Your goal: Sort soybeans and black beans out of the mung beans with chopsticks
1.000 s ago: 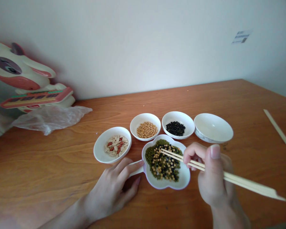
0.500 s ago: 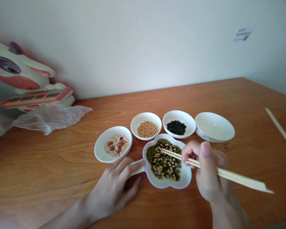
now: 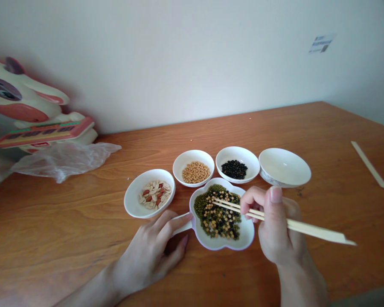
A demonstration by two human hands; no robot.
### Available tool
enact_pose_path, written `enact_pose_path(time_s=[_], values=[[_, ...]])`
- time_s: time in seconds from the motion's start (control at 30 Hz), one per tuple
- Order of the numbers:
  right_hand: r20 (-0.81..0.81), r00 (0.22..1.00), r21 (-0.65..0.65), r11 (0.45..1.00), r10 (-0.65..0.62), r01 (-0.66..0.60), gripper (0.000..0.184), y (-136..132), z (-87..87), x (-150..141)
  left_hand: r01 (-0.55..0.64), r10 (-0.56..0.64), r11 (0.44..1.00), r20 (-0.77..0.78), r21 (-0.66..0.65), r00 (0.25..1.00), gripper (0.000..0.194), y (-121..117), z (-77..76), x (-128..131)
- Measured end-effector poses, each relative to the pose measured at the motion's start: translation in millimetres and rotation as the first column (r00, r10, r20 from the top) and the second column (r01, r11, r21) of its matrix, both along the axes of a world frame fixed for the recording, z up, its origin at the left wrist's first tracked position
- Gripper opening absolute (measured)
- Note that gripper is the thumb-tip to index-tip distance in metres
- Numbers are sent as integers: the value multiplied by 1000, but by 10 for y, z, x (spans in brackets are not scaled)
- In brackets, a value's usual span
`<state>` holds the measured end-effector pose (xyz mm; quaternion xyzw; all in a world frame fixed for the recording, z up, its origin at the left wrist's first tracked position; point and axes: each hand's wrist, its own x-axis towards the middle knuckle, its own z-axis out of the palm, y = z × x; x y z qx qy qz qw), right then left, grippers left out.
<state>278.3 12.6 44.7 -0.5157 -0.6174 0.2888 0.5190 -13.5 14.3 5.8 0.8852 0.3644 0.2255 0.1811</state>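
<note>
My left hand (image 3: 156,241) is closed on the short handle of a white flower-shaped dish (image 3: 247,232) with a pale purple rim. Mixed green, black and yellow beans (image 3: 219,217) lie in the dish. Held in my right hand (image 3: 277,228) is a pair of wooden chopsticks (image 3: 313,230), their tips among the beans at the dish's upper left. Whether the tips pinch a bean is too small to tell. Behind the dish stand white bowls: one with peanuts (image 3: 155,195), one with yellow soybeans (image 3: 196,172), one with black beans (image 3: 234,169).
A white bowl (image 3: 284,166) with nothing visible inside stands at the right of the row. Farther right lies a pale wooden strip (image 3: 369,165) on the wooden table (image 3: 67,221). At the left are a clear plastic bag (image 3: 64,160) and a cow-shaped toy keyboard (image 3: 45,132).
The chopsticks' rear ends have swung left and slightly up as my right hand shifted a little left. The tips now sit slightly wider apart. My left hand keeps its hold on the handle.
</note>
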Motion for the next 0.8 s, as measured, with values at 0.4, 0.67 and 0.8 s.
enact_pose_path(time_s=[0.4,0.67,0.8], values=[[18,1000,36,999,10,-10,72,27,4,-35,-12,12,1000,-8,3,1000,57,-10,-37,-29],[9,1000,27,1000,11,-12,73,31,-11,-33,-9,9,1000,-19,10,1000,57,-2,-29,-24],[8,1000,12,1000,1,-1,75,26,-19,-6,-4,4,1000,-15,23,1000,58,0,-26,-25]])
